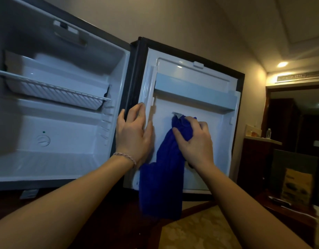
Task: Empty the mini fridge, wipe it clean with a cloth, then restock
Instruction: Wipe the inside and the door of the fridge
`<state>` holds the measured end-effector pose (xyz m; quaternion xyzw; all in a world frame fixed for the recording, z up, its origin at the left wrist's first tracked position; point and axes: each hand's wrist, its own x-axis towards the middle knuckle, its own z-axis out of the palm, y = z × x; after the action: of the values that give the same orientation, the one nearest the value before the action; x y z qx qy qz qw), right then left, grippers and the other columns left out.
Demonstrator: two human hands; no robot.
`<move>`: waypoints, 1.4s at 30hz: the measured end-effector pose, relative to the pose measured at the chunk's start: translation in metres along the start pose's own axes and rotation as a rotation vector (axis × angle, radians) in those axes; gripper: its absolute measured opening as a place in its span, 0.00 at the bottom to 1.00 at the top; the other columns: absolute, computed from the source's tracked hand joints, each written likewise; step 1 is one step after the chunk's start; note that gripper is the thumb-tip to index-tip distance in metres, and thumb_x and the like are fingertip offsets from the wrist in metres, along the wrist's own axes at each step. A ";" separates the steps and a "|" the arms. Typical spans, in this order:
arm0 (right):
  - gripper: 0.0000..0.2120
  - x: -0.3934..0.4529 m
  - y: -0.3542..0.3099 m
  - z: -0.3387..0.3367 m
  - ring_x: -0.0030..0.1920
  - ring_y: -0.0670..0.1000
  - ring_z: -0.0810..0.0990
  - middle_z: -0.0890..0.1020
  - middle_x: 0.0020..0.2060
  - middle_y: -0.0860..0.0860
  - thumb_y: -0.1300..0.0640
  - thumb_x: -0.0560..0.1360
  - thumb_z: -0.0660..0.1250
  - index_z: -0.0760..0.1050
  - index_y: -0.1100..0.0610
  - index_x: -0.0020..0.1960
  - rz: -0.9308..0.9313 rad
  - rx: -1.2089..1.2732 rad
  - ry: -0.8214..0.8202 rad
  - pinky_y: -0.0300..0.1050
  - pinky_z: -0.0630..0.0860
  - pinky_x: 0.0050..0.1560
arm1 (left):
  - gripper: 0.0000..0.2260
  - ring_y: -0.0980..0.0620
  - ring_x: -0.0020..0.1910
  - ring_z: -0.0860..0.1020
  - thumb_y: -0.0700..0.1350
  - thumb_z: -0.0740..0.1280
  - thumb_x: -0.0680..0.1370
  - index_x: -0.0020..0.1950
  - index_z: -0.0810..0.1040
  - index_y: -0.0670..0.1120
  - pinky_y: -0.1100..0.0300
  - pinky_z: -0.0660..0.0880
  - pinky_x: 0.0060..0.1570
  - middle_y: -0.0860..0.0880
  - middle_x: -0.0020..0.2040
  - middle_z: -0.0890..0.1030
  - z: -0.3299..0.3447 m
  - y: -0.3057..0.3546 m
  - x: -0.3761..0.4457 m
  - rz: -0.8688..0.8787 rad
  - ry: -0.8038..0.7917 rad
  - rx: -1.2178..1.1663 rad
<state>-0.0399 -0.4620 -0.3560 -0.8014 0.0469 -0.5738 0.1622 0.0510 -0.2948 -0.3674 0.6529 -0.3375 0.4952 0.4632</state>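
Fridge (65, 159), small and white inside, stands wide open to the left of both hands, with no food or drink visible in it and a wire shelf (52, 90) across its upper part. The door (234, 112) is swung out to the right, its inner lining facing the person. The left hand (132, 135) lies spread and nearly flat on the hinge side of the door, fingers curled over the raised edge and the dark rubber seal, holding nothing else; a thin bracelet (125, 158) circles that wrist. The right hand (194, 141) is closed around the top of a blue cloth (162, 184), pressing the bunched part against the flat panel just below the door's upper shelf (194, 94). The rest of the cloth hangs loose below that hand, trailing past the door's bottom edge toward the floor. Judging from this, wiping is under way and restocking has not begun. The dangling tail could drag on the floor and carry dirt back onto the lining. Only a small wad touches the panel, so corners under the shelf may be missed. Hard pressure could swing the door if the left hand slips, and fingers on the hinge side could be pinched. A small tab (176, 114) just above the right hand could snag the cloth.
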 end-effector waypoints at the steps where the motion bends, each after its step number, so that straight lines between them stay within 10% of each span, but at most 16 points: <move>1: 0.26 0.004 0.000 -0.004 0.60 0.56 0.75 0.71 0.61 0.50 0.36 0.76 0.65 0.67 0.43 0.71 -0.006 -0.008 0.007 0.60 0.77 0.60 | 0.24 0.35 0.72 0.64 0.47 0.62 0.80 0.74 0.69 0.40 0.36 0.63 0.71 0.45 0.72 0.70 -0.001 0.000 0.001 0.019 0.001 -0.001; 16: 0.25 0.028 -0.023 -0.033 0.52 0.63 0.78 0.77 0.57 0.60 0.43 0.77 0.68 0.68 0.52 0.69 -0.241 -0.244 -0.102 0.57 0.81 0.43 | 0.21 0.50 0.73 0.62 0.43 0.64 0.79 0.68 0.72 0.31 0.32 0.58 0.71 0.35 0.64 0.73 -0.006 0.001 0.020 0.095 0.002 -0.079; 27: 0.26 0.149 -0.122 -0.102 0.57 0.61 0.76 0.75 0.62 0.58 0.43 0.77 0.67 0.68 0.51 0.71 -0.232 -0.135 -0.270 0.54 0.81 0.46 | 0.11 0.36 0.58 0.74 0.43 0.65 0.78 0.55 0.81 0.37 0.52 0.66 0.66 0.38 0.54 0.78 -0.080 0.046 0.218 0.132 -0.097 0.049; 37: 0.27 0.193 -0.139 -0.088 0.57 0.61 0.73 0.73 0.61 0.55 0.35 0.77 0.59 0.69 0.48 0.71 -0.033 -0.198 -0.747 0.59 0.79 0.48 | 0.21 0.49 0.70 0.66 0.59 0.52 0.83 0.70 0.71 0.53 0.48 0.59 0.65 0.53 0.69 0.74 -0.069 0.029 0.319 0.102 -0.946 0.337; 42: 0.26 0.213 -0.146 -0.072 0.65 0.60 0.70 0.72 0.66 0.52 0.35 0.79 0.60 0.68 0.45 0.73 0.018 -0.367 -0.896 0.64 0.67 0.61 | 0.22 0.49 0.57 0.74 0.67 0.51 0.80 0.63 0.70 0.55 0.40 0.59 0.64 0.52 0.56 0.76 -0.050 0.037 0.340 0.072 -1.068 0.409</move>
<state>-0.0517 -0.3954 -0.0965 -0.9846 0.0797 -0.1530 0.0277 0.0971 -0.2540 -0.0275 0.8770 -0.4441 0.1673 0.0756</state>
